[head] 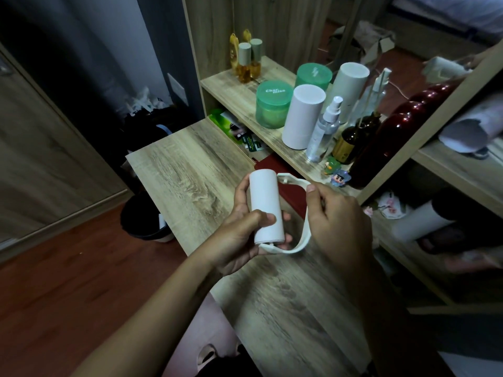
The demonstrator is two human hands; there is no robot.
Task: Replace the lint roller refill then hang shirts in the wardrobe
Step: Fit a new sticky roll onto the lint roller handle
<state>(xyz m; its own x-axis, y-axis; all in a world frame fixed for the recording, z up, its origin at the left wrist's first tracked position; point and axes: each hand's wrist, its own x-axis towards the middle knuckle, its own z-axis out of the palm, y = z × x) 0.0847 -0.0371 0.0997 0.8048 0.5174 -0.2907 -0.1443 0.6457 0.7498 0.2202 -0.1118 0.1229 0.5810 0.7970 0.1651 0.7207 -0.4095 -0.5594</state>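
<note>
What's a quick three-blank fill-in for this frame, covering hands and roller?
The left hand grips the refill roll, coloured ____.
The right hand holds the roller frame on the roll's ____ side.
The "Char miss" jar has a ____ lid.
Missing: white; right; green.

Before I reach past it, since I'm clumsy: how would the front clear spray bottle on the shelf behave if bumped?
The clear spray bottle is tall, narrow and upright near the front edge of the shelf, so it would probably tip easily. Its round body would likely roll once down. It looks like thin plastic, so probably light.
</note>
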